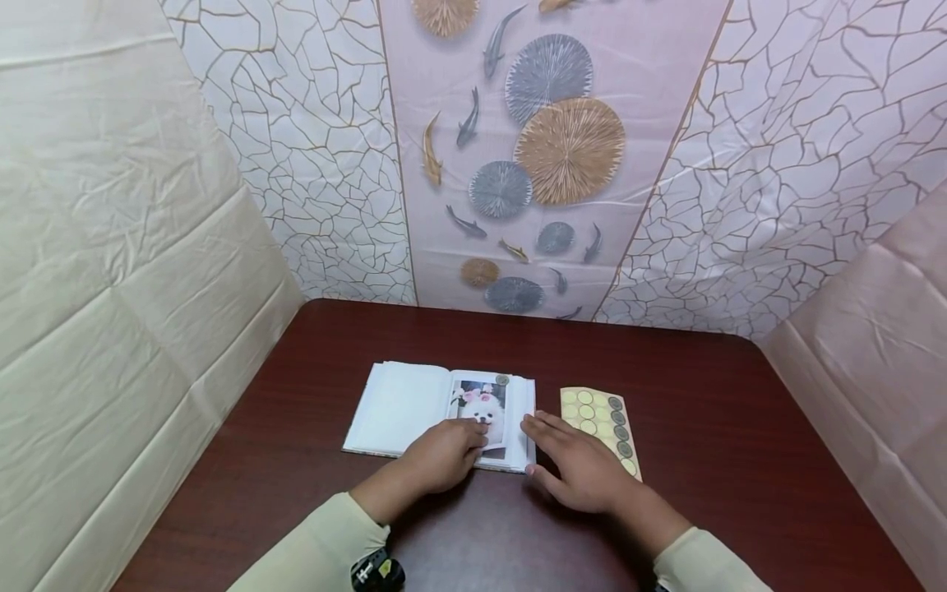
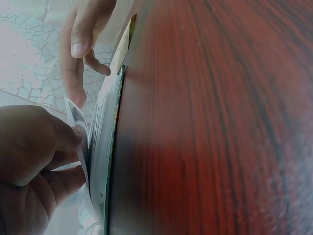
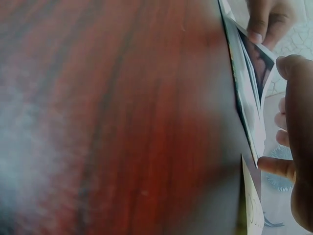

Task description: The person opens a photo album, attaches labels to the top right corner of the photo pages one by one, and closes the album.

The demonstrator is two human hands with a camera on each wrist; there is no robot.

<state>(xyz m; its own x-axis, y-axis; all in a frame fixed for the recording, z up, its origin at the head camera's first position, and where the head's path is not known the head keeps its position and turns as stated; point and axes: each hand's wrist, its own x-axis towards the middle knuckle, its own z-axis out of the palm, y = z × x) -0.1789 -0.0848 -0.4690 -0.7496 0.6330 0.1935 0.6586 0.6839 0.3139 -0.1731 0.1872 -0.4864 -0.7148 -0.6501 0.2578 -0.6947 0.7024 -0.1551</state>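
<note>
An open photo album (image 1: 403,403) with white pages lies on the table. My left hand (image 1: 444,452) pinches the lower edge of a photo (image 1: 481,403) of a white fluffy dog with pink flowers, over the right page. That edge is lifted off the page in the left wrist view, and a dark picture shows below it. A round grey sticker (image 1: 502,379) sits at the photo's top right corner. With fingers extended, my right hand (image 1: 580,464) is at the album's right edge, its little finger touching the edge in the right wrist view.
A yellowish sticker sheet (image 1: 573,402) lies right of the album, partly behind my right hand, with several grey round stickers down its right side and outlined circles elsewhere. The dark red wooden table (image 1: 703,427) is bordered by hanging cloth (image 1: 133,288) and a patterned backdrop (image 1: 518,247).
</note>
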